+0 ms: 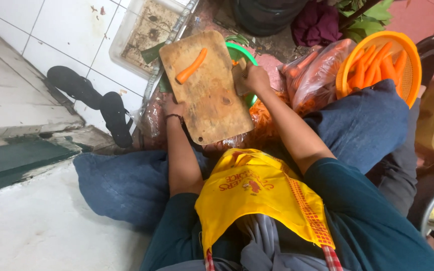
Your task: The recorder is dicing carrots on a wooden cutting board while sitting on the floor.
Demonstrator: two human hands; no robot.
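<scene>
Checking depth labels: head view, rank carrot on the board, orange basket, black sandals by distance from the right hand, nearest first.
1. Carrot on the board: just beside the right hand, toward the left hand's side.
2. Orange basket: on the outer side, beyond the bagged carrots.
3. Black sandals: farthest, across the cutting board on the tiled floor.

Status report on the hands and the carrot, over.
Left hand grips cutting board edge. Right hand holds a blade at far edge. One peeled carrot on board, untouched. Nothing blocking it.
</scene>
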